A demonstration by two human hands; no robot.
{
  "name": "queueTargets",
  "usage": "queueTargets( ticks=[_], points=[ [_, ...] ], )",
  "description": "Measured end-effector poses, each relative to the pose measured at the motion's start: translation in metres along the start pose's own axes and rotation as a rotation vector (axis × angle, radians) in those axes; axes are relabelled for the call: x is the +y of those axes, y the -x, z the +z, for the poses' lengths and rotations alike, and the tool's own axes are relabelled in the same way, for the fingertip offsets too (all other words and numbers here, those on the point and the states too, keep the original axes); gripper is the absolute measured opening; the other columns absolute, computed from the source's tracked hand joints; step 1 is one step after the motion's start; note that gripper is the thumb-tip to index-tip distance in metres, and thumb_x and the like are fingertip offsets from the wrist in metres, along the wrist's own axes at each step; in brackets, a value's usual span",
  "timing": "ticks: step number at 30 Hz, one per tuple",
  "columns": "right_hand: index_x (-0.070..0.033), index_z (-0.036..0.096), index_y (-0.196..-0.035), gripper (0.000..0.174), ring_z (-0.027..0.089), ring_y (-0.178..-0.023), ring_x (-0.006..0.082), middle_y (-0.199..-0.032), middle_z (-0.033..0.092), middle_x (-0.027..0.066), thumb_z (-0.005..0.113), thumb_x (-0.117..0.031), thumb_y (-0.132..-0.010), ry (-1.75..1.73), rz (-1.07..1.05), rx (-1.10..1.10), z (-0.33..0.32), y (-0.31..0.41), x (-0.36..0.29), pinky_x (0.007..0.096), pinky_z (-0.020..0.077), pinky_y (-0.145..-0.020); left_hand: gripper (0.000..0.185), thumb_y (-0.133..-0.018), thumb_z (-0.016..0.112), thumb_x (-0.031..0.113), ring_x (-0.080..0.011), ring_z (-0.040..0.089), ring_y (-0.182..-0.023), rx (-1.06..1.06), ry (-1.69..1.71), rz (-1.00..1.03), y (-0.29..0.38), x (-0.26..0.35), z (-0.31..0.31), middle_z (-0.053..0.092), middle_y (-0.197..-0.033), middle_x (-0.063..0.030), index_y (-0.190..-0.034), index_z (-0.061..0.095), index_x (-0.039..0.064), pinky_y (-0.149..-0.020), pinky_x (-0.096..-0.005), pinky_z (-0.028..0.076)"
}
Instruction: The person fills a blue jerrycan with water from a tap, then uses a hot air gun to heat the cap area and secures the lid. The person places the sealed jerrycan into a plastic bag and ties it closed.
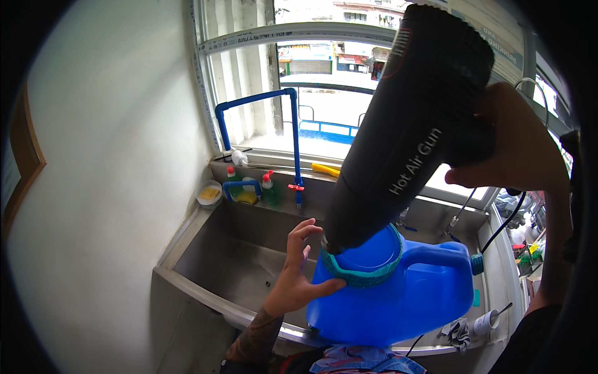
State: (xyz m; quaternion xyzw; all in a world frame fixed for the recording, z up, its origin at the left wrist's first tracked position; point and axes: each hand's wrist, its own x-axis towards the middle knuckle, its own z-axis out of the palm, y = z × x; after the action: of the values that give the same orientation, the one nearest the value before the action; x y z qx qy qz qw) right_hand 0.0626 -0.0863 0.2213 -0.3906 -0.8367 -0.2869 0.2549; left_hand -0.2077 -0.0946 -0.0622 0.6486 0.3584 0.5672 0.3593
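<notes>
My right hand (518,135) grips the handle of a black hot air gun (402,140), which slants down to the left. Its metal nozzle tip is close to the teal shrink band (369,276) around the wide lid (373,252) of a blue plastic water jug (387,313). Beside that lid is my left hand (301,276), thumb at the band's near edge and fingers spread apart, with nothing held. The jug's moulded handle (434,255) points right, towards a small spout cap (477,264) with a teal band. The gun hides the lid's far left part.
Under the jug is a stainless steel sink (233,280). Blue pipework with a red-handled valve (295,187) rises at the back, near green bottles (269,191) and a bowl (209,194). To the right are a white cup (486,321), a grey cloth (458,333) and a black cord (507,222).
</notes>
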Motion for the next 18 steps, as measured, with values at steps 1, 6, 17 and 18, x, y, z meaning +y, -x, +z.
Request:
queueTargets(
  ticks=[1,6,17,18],
  points=[
    [0.000,0.058,-0.120,0.089,0.065,-0.098,0.0307,-0.106,0.060,0.0163,0.098,-0.031,-0.047,-0.020,0.042,-0.049,-0.003,0.004,0.005,0.0407,0.0540,-0.084,0.108,-0.064,0.091,0.037,-0.0383,0.016,-0.146,0.017,-0.018,0.011,0.001,0.001,0.000,0.017,-0.155,-0.0158,-0.146,0.024,0.014,-0.113,-0.0679,0.014],
    [-0.001,0.049,-0.131,0.104,0.059,-0.111,0.0337,-0.121,0.054,0.0172,0.099,-0.031,-0.045,-0.004,-0.069,-0.162,-0.021,0.022,0.034,0.0440,0.0489,-0.094,0.104,-0.067,0.089,0.036,-0.0361,0.021,-0.145,0.052,-0.137,0.072,0.002,0.008,0.000,0.022,-0.154,-0.0174,-0.146,0.026,0.012,-0.115,-0.0620,0.017],
    [-0.003,0.030,-0.143,0.119,0.061,-0.119,0.0320,-0.134,0.054,0.0218,0.098,-0.022,-0.047,-0.195,0.381,-0.252,-0.052,0.074,0.052,0.0445,0.0530,-0.096,0.067,-0.069,0.086,0.033,-0.0406,0.019,-0.147,0.034,-0.419,0.281,0.001,0.030,-0.002,0.023,-0.156,-0.0181,-0.129,0.059,0.021,-0.117,-0.0607,0.016],
    [-0.002,0.033,-0.139,0.114,0.062,-0.115,0.0313,-0.129,0.055,0.0207,0.098,-0.020,-0.048,-0.245,0.378,-0.223,-0.053,0.079,0.056,0.0433,0.0540,-0.094,0.065,-0.069,0.085,0.032,-0.0405,0.019,-0.146,0.031,-0.402,0.270,0.002,0.032,-0.001,0.023,-0.155,-0.0180,-0.128,0.059,0.021,-0.117,-0.0602,0.017]
  ],
)
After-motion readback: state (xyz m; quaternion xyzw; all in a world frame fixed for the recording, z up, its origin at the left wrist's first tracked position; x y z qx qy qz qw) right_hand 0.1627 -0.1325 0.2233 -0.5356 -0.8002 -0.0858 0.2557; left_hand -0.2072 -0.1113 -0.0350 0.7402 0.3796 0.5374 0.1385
